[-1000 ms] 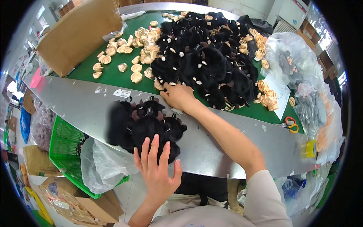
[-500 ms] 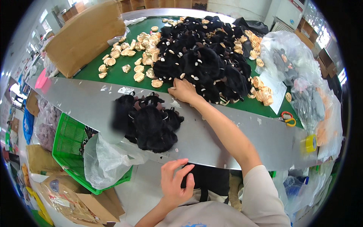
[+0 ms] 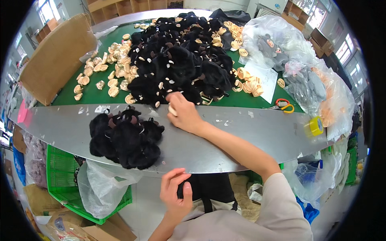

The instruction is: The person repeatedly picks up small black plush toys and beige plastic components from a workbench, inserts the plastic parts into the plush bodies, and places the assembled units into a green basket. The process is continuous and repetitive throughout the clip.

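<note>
At the near edge of a large heap of black plush toys [image 3: 181, 66] is my right hand [image 3: 184, 113]. Its fingers are curled, with a small pale piece partly showing at them; I cannot make out what it is. My left hand [image 3: 175, 193] hovers in front of the table's near edge, fingers bent and thumb apart, with nothing in it. Between the hands and to the left, a smaller cluster of black plush toys [image 3: 128, 138] with brown horns and pale bits lies on the grey metal table edge [image 3: 225, 140].
Cream-coloured rounded pieces [image 3: 120, 60] lie left of the heap on the green surface, and more stacked cream pieces [image 3: 251, 83] sit right. Orange-handled scissors [image 3: 283, 105], yellow tape [image 3: 316, 125] and clear bags [image 3: 281, 44] are further right. A cardboard box [image 3: 60, 60] and green basket [image 3: 60, 172] stand left.
My view has shifted, so the table things appear further left. My right hand has drawn back from the heap toward me, its fingers curling. My left hand stays in front of the table edge.
</note>
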The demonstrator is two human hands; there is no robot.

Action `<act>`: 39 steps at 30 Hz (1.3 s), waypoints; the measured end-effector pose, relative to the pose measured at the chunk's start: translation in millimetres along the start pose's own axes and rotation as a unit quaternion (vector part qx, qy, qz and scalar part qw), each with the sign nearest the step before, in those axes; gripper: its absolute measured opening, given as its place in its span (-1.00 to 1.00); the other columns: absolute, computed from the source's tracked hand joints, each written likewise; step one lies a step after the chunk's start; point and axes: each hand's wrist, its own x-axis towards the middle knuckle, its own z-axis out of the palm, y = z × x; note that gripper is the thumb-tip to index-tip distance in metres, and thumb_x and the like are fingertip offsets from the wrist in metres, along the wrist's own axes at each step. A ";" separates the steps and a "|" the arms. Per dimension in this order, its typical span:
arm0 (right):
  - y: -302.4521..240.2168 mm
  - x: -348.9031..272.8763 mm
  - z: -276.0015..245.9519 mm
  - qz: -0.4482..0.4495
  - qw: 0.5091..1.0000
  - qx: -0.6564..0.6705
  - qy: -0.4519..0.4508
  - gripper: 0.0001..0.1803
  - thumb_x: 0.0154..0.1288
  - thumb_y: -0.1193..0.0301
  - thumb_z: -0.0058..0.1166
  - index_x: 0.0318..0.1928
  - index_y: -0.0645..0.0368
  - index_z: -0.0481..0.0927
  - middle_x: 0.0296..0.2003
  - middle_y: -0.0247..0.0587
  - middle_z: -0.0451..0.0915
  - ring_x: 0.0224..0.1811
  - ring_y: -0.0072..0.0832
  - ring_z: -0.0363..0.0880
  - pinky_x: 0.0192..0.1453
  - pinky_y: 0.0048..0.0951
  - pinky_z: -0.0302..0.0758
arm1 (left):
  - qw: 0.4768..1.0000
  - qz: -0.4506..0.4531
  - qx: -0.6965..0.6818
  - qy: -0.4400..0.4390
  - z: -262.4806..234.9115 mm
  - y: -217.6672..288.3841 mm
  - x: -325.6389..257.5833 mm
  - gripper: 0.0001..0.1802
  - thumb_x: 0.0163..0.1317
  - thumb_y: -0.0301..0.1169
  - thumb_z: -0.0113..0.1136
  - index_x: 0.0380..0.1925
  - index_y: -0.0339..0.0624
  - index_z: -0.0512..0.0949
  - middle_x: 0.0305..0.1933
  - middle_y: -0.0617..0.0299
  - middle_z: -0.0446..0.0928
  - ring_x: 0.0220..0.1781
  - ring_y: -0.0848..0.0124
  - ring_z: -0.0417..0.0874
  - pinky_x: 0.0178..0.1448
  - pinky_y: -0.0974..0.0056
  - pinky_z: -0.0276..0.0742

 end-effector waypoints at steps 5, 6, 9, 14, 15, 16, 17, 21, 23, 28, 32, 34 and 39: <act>4.1 -8.0 -79.0 0.076 0.992 -0.019 0.097 -0.62 0.15 0.54 0.02 0.03 0.13 0.50 -0.28 -0.04 0.50 -0.27 -0.07 0.59 -0.18 -0.18 0.54 | 0.999 -0.030 0.007 -0.010 -4.3 -13.7 -0.3 -0.80 0.21 -0.41 0.12 -0.24 -0.27 0.61 -0.05 0.05 0.57 0.01 0.16 0.57 0.14 0.15 0.46; 14.9 -4.2 -98.6 0.070 0.987 -0.114 0.092 -0.72 0.21 0.44 0.04 -0.05 0.08 0.57 -0.25 -0.07 0.47 -0.24 -0.09 0.57 -0.16 -0.18 0.53 | 0.999 -0.034 0.010 -0.012 -5.0 -16.6 1.0 -0.80 0.22 -0.39 0.12 -0.24 -0.26 0.61 -0.06 0.05 0.58 0.01 0.17 0.57 0.15 0.15 0.45; 41.5 5.4 -141.9 0.116 0.954 -0.245 0.126 -0.71 0.20 0.23 0.28 -0.12 0.07 0.61 -0.24 -0.14 0.47 -0.21 -0.15 0.57 -0.15 -0.18 0.53 | 0.999 -0.042 0.005 -0.020 -3.6 -20.8 8.5 -0.80 0.25 -0.37 0.12 -0.24 -0.25 0.61 -0.07 0.06 0.58 -0.01 0.18 0.57 0.14 0.15 0.45; 55.0 12.6 -139.0 0.074 0.948 -0.306 0.055 -0.56 0.06 0.18 0.42 -0.09 0.08 0.62 -0.20 -0.23 0.48 -0.17 -0.25 0.60 -0.22 -0.26 0.56 | 0.998 -0.036 -0.012 -0.040 -0.1 -26.4 16.4 -0.82 0.22 -0.48 0.13 -0.21 -0.29 0.61 -0.09 0.03 0.58 -0.11 0.21 0.63 0.00 0.21 0.56; 62.9 13.0 -133.0 0.052 0.940 -0.332 0.058 -0.55 0.06 0.16 0.42 -0.08 0.07 0.62 -0.20 -0.24 0.48 -0.18 -0.27 0.61 -0.27 -0.28 0.56 | 0.998 -0.046 -0.026 -0.044 2.8 -24.3 15.5 -0.82 0.22 -0.48 0.13 -0.21 -0.30 0.61 -0.10 0.03 0.58 -0.14 0.22 0.63 -0.02 0.22 0.57; 67.9 14.7 -130.3 0.082 0.942 -0.322 0.043 -0.64 0.11 0.25 0.38 -0.11 0.08 0.62 -0.24 -0.22 0.48 -0.20 -0.25 0.61 -0.26 -0.27 0.55 | 0.997 -0.055 -0.040 -0.048 5.1 -22.7 14.7 -0.82 0.22 -0.48 0.14 -0.21 -0.30 0.61 -0.10 0.03 0.58 -0.16 0.24 0.64 -0.05 0.23 0.57; 73.4 18.5 -134.3 0.077 0.945 -0.314 0.057 -0.67 0.12 0.29 0.36 -0.12 0.09 0.61 -0.25 -0.22 0.48 -0.21 -0.23 0.60 -0.25 -0.26 0.55 | 0.997 -0.042 -0.045 -0.050 7.5 -21.6 17.0 -0.83 0.22 -0.48 0.14 -0.21 -0.30 0.61 -0.11 0.03 0.58 -0.17 0.24 0.64 -0.06 0.24 0.58; 54.8 16.7 -130.7 0.067 0.974 -0.170 0.133 -0.79 0.15 0.44 0.28 -0.20 0.17 0.59 -0.26 -0.19 0.51 -0.31 -0.19 0.55 -0.24 -0.27 0.48 | 0.996 -0.033 -0.042 -0.072 -3.9 -25.9 27.1 -0.74 0.26 -0.39 0.15 -0.13 -0.32 0.56 -0.08 0.03 0.56 -0.18 0.31 0.62 -0.02 0.25 0.54; 8.4 9.6 -135.6 0.076 0.992 -0.044 0.086 -0.80 0.19 0.42 0.29 -0.22 0.20 0.59 -0.37 -0.30 0.52 -0.39 -0.42 0.52 -0.30 -0.39 0.43 | 0.988 -0.070 -0.116 -0.075 -11.3 -26.4 35.9 -0.62 0.26 -0.35 0.19 0.00 -0.34 0.49 -0.02 0.04 0.55 -0.10 0.34 0.60 0.05 0.26 0.51; -86.2 -67.3 -145.2 0.326 0.825 0.461 -0.030 -0.75 0.39 0.32 0.20 -0.07 0.24 0.62 -0.43 -0.54 0.50 -0.48 -0.80 0.37 -0.40 -0.66 0.33 | 0.906 -0.116 -0.386 -0.131 13.3 -30.5 79.0 -0.17 0.18 -0.26 0.39 0.34 -0.42 0.22 0.21 0.06 0.47 0.21 0.32 0.52 0.32 0.25 0.38; -101.4 -103.5 -114.4 0.332 0.854 0.400 -0.019 -0.81 0.39 0.38 0.17 -0.14 0.26 0.59 -0.36 -0.46 0.51 -0.36 -0.72 0.38 -0.28 -0.63 0.32 | 0.811 -0.265 -0.481 -0.201 18.4 -36.0 65.4 -0.26 0.16 -0.34 0.42 0.29 -0.35 0.30 0.18 0.17 0.47 0.19 0.38 0.53 0.32 0.29 0.38; -96.7 -120.1 -96.3 0.292 0.885 0.361 0.011 -0.81 0.36 0.38 0.16 -0.17 0.27 0.58 -0.30 -0.33 0.49 -0.31 -0.62 0.39 -0.21 -0.56 0.33 | 0.824 -0.282 -0.451 -0.196 16.4 -45.4 53.4 -0.36 0.18 -0.45 0.39 0.23 -0.31 0.35 0.13 0.21 0.49 0.15 0.42 0.55 0.29 0.31 0.42; -106.1 -131.5 -79.9 0.296 0.880 0.360 0.089 -0.81 0.38 0.38 0.16 -0.24 0.28 0.53 -0.33 -0.32 0.45 -0.33 -0.59 0.35 -0.23 -0.57 0.30 | 0.751 -0.384 -0.518 -0.144 15.8 -32.0 48.1 -0.39 0.15 -0.63 0.33 0.22 -0.28 0.36 0.08 0.22 0.52 0.07 0.45 0.59 0.21 0.28 0.53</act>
